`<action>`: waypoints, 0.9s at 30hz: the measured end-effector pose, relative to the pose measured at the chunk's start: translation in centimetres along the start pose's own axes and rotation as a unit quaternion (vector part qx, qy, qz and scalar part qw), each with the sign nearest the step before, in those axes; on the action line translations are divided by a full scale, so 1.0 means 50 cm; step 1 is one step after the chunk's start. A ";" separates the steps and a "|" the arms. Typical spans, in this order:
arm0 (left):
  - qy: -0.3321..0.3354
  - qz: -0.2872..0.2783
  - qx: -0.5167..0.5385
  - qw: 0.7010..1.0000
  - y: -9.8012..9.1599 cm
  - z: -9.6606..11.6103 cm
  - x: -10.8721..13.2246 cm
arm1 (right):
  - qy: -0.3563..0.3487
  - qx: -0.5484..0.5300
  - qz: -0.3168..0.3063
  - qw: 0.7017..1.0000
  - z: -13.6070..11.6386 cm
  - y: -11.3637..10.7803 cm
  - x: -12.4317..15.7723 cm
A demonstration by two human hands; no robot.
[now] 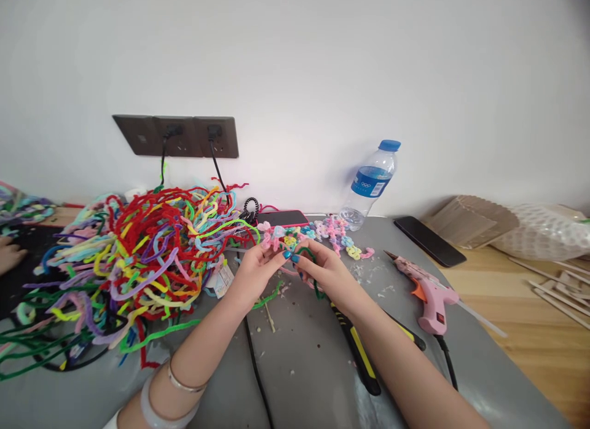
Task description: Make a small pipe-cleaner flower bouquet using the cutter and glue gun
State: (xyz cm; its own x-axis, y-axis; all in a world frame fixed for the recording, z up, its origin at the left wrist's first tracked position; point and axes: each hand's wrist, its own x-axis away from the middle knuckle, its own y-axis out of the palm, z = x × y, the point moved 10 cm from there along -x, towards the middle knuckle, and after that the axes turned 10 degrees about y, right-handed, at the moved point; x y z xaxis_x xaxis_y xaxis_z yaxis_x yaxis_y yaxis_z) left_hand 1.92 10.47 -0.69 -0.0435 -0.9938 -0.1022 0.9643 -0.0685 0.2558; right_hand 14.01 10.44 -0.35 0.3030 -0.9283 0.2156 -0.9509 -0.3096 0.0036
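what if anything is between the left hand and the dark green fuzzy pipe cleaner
Nothing visible: the right hand holds the dark green fuzzy pipe cleaner, with the left hand right beside it, though that hand's exact contact is hard to see.

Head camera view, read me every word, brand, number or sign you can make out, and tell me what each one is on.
No words or numbers are legible.
Bottle label: a white sign that looks like interlocking rings; the other print is too small to read.
White tag by the colourful pile: print too blurred to read.
Glue gun: any marking on its switch is too small to read.
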 end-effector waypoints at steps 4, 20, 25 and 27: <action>-0.024 -0.019 0.021 0.999 0.003 -0.018 0.000 | -0.027 0.024 0.012 0.999 -0.007 -0.007 0.000; -0.028 -0.028 -0.001 0.999 0.004 -0.021 -0.001 | -0.116 0.082 0.082 0.986 -0.050 -0.013 0.022; -0.003 -0.005 -0.005 1.000 0.000 -0.007 -0.002 | -0.129 0.070 0.070 0.987 -0.064 -0.006 0.030; -0.002 -0.009 -0.014 1.000 0.000 -0.003 -0.002 | -0.129 0.067 0.061 0.988 -0.066 -0.001 0.033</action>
State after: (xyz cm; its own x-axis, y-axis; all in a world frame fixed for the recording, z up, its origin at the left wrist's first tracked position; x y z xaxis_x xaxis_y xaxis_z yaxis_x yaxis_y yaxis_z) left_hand 1.99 10.59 -0.82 -0.0628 -0.9928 -0.1024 0.9702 -0.0848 0.2272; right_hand 14.33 9.60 3.21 0.2085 -0.9768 -0.0493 -0.9698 -0.2000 -0.1395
